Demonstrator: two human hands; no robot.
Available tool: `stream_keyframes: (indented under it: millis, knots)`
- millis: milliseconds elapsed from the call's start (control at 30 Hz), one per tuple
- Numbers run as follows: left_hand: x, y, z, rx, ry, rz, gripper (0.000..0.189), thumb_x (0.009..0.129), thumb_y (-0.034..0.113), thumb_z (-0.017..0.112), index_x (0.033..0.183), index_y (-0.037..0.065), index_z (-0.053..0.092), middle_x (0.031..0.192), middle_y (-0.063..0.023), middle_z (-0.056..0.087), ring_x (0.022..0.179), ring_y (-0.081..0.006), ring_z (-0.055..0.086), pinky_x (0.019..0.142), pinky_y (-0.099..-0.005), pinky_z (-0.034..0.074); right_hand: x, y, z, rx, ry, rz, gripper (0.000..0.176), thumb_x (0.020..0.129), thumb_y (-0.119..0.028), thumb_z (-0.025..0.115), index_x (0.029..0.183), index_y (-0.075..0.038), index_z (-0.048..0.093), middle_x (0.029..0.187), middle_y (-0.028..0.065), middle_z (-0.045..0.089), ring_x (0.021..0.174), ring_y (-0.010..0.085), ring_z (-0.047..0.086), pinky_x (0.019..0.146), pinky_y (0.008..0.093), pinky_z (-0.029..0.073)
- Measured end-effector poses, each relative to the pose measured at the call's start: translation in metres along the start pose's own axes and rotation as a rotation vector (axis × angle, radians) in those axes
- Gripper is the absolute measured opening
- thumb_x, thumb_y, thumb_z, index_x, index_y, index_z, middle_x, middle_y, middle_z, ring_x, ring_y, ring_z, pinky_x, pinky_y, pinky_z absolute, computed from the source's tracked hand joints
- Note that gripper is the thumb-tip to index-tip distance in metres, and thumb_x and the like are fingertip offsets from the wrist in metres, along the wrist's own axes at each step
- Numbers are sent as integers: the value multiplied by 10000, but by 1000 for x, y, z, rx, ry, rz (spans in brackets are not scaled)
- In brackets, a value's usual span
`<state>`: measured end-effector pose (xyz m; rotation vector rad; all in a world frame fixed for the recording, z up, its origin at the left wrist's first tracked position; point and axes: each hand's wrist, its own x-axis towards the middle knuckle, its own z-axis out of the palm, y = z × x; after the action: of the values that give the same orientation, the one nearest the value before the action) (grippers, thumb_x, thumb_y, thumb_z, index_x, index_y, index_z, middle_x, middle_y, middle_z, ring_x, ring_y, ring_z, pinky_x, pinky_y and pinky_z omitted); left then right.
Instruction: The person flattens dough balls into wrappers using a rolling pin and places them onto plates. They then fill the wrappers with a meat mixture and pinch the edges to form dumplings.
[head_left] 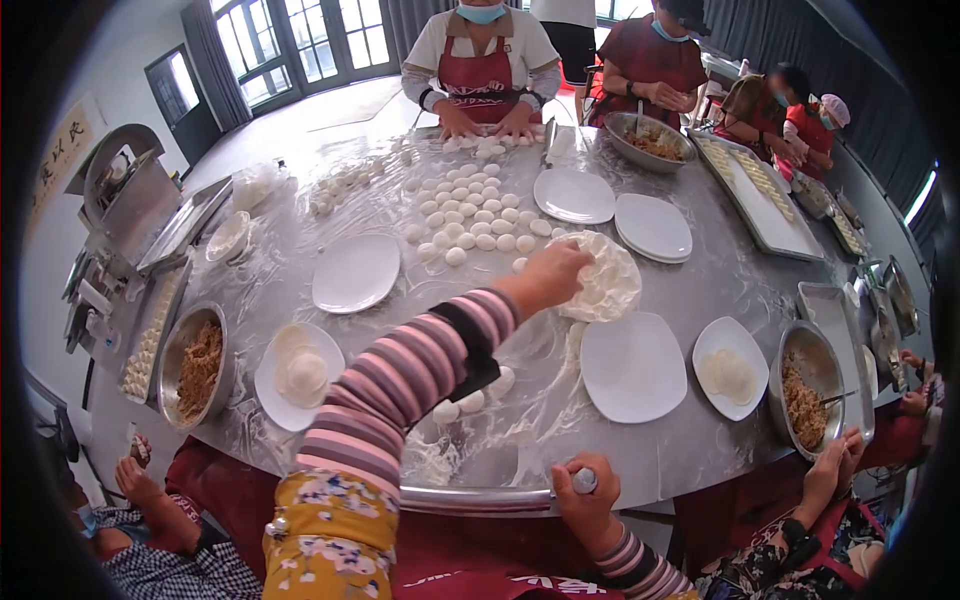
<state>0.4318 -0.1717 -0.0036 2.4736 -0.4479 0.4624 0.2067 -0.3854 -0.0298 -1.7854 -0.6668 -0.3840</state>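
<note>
My left hand (pixel 552 274) reaches across the table to a round white dish of flour (pixel 612 285). Its fingers are drawn together at the dish's near-left side, and what they pinch is hidden. At the near table edge, my right hand (pixel 588 500) is wrapped around the end of a steel rolling pin (pixel 480 498). Small dough pieces (pixel 472 402) lie on the floured metal below my left forearm. Beyond that forearm, many round dough pieces (pixel 465 212) are spread out. A square white plate (pixel 633 368) sits just right of my reaching arm.
Plates of stacked wrappers (pixel 300 375) (pixel 728 370) and bowls of filling (pixel 198 365) (pixel 806 390) stand on both sides. More white plates (pixel 357 273) (pixel 574 196) lie farther off. A tray of dumplings (pixel 755 190) is back right. A person (pixel 482 80) presses dough opposite; others work around the table.
</note>
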Motion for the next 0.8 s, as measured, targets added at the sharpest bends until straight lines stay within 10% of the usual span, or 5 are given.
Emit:
stream_keyframes:
  millis: [233,333,667,800]
  knots:
    - [-10,-9,-19,-211,-322,-18,173,651,30,628,822,47,652,758,-107,638,777,-251,612,726,-334,465,0,3,-1,65,-21,28,243,709,-32,733,797,-48,508,654,99,556,504,224,548,468,283,435]
    - [-24,-24,-104,-555,-746,-208,357,794,66,566,1149,38,571,1142,-96,572,1031,-167,527,883,-306,435,5,-1,-1,38,-32,1,242,701,-20,732,787,-45,507,646,103,554,504,231,547,465,287,434]
    - [-15,-186,-74,475,0,-801,576,840,462,494,1270,79,477,1320,-213,426,1248,-331,389,1022,-406,322,5,7,-2,49,-152,62,267,728,-64,722,855,-53,487,662,101,573,534,219,570,495,306,451]
    - [31,-183,-24,230,-82,-494,657,844,535,447,1288,50,455,1357,-187,398,1311,-341,289,1052,-432,263,5,7,-9,-137,-196,48,280,716,-114,757,885,-69,538,754,101,604,647,276,605,579,342,482]
